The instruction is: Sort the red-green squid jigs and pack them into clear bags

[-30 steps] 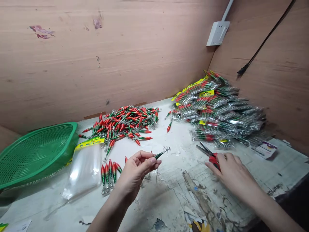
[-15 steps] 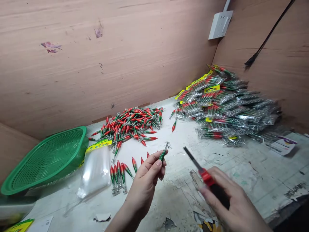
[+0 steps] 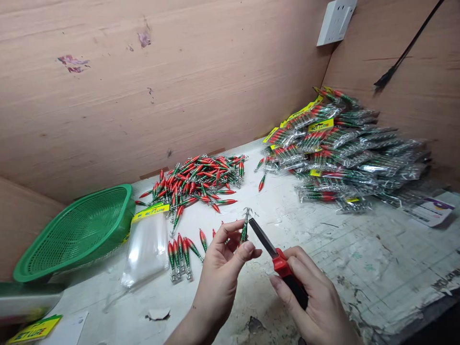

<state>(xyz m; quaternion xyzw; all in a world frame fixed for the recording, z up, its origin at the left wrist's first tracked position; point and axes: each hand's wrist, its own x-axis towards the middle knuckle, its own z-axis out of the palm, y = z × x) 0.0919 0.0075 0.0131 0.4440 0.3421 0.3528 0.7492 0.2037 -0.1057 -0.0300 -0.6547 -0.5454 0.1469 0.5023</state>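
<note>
Between the thumb and fingers of my left hand (image 3: 224, 268) is a red and green fishing lure (image 3: 245, 231), its hook crown pointing up; its lower end is hidden by the fingers. My right hand (image 3: 312, 297) is wrapped around the red and black handle of a flat-bladed tool (image 3: 280, 258), whose kind I cannot make out. The dark blade's tip lies beside the lure's hooks; whether they touch I cannot tell. Left of my left hand, several lures (image 3: 179, 258) lie in a row, some in clear hook covers. A larger heap of lures (image 3: 201, 179) lies behind.
A green plastic basket (image 3: 27, 263) stands at the left, beside clear bags (image 3: 145, 254) with yellow headers. Packed lures (image 3: 345, 148) pile up at the back right. A white label card (image 3: 429, 212) lies near them. A socket (image 3: 337, 21) is on the wall.
My right hand has moved left, bringing the tool's blade to the lure's hooks. In my left hand the lure has turned more upright. The view has shifted slightly.
</note>
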